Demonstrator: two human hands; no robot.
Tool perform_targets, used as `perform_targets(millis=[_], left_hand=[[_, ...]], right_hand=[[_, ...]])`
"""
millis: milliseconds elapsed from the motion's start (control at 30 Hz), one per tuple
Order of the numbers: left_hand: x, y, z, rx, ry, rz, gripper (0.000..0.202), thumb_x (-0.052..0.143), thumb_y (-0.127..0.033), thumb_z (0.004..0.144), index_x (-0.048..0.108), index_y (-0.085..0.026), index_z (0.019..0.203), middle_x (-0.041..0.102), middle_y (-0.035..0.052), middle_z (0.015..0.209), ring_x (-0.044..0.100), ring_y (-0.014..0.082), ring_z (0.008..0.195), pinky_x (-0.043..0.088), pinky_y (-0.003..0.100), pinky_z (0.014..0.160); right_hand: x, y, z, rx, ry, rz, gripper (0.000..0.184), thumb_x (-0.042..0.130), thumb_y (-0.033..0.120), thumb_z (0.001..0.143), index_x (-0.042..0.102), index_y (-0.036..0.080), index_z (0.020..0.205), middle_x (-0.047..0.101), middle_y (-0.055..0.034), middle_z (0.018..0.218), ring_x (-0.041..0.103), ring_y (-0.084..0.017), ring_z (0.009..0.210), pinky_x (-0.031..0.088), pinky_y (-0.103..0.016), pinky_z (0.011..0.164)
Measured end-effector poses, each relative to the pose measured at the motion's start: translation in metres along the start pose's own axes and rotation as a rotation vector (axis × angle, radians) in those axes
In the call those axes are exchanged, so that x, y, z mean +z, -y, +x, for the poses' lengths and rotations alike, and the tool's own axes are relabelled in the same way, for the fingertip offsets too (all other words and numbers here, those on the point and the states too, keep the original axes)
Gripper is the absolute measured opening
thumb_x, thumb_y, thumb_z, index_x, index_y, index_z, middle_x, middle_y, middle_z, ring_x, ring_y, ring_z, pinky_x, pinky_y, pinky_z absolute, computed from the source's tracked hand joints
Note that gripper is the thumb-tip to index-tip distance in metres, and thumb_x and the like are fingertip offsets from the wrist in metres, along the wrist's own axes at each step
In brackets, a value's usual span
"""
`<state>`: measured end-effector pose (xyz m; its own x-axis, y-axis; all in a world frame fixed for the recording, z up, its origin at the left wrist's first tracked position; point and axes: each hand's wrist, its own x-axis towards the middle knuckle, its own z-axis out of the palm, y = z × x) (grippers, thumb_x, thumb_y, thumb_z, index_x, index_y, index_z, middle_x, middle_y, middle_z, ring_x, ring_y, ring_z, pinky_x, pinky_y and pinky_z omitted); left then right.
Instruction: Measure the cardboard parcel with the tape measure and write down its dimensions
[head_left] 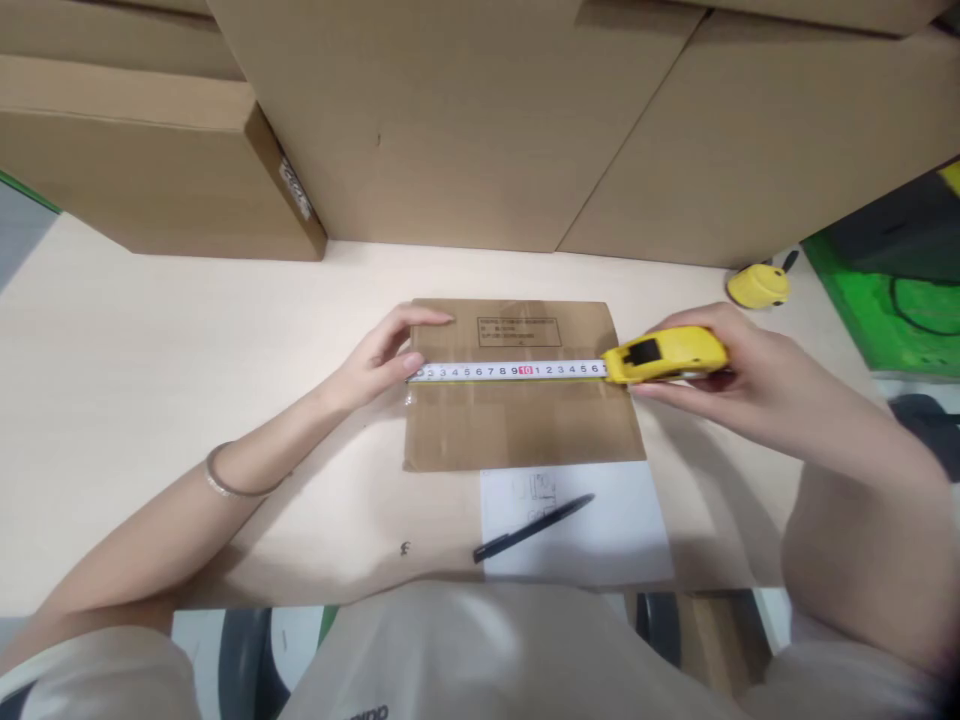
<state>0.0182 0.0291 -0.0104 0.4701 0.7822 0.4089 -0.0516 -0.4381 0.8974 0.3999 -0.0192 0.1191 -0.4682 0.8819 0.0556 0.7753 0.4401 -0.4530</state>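
A small brown cardboard box [525, 425] with a printed label frame lies flat on the table. Across its top stretches the white blade of a yellow tape measure [675, 355], its numbers running left to right past a red 10. At the box's left edge, my left hand [386, 355] pins the blade's end under the thumb while its index finger rests on the box top. My right hand [739, 355] is wrapped around the yellow case at the box's right edge. A sheet of paper [600, 550] with pen marks sits partly under the box, and a black pen [534, 527] lies on it.
Large cardboard boxes [465, 130] stand along the back of the table [150, 370], with another carton [187, 170] at the back left. A second yellow tape measure [759, 287] is at the back right, near a green surface [862, 320] beyond the table edge.
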Motion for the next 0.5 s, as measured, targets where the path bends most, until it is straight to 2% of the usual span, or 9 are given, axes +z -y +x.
perform_targets(millis=[133,300,400,500], left_hand=[[0.001,-0.001,0.000,0.015,-0.014,0.029,0.049,0.062,-0.055,0.091,0.061,-0.030,0.133,0.063,0.0097,0.132,0.057,0.0291,0.125,0.044,0.045,0.111],[0.002,-0.002,0.000,0.001,-0.038,0.030,0.049,0.062,-0.056,0.090,0.062,-0.030,0.132,0.063,0.0095,0.131,0.058,0.0293,0.125,0.045,0.046,0.111],[0.000,-0.003,0.000,0.014,-0.029,0.039,0.048,0.062,-0.055,0.091,0.062,-0.030,0.132,0.064,0.0091,0.131,0.058,0.0288,0.124,0.045,0.045,0.110],[0.001,-0.003,-0.001,0.005,-0.030,0.051,0.049,0.062,-0.055,0.091,0.062,-0.030,0.133,0.064,0.0081,0.132,0.057,0.0289,0.126,0.043,0.045,0.111]], right_hand=[[-0.006,-0.021,-0.019,0.058,-0.027,-0.030,0.031,0.071,0.040,0.089,0.054,0.027,0.112,0.065,-0.0036,0.088,0.060,-0.012,0.068,0.045,-0.022,0.054],[-0.009,-0.020,-0.018,0.041,-0.018,-0.024,0.031,0.071,0.042,0.089,0.054,0.027,0.110,0.063,-0.0011,0.082,0.056,-0.010,0.061,0.043,-0.022,0.050],[-0.014,-0.007,-0.005,-0.047,0.017,-0.049,0.034,0.065,0.051,0.092,0.056,0.027,0.114,0.065,-0.0034,0.091,0.060,-0.013,0.069,0.045,-0.025,0.056],[-0.002,0.026,0.027,-0.098,0.130,-0.020,0.036,0.058,0.053,0.096,0.054,0.024,0.116,0.067,-0.0047,0.099,0.064,-0.016,0.078,0.047,-0.027,0.063]])
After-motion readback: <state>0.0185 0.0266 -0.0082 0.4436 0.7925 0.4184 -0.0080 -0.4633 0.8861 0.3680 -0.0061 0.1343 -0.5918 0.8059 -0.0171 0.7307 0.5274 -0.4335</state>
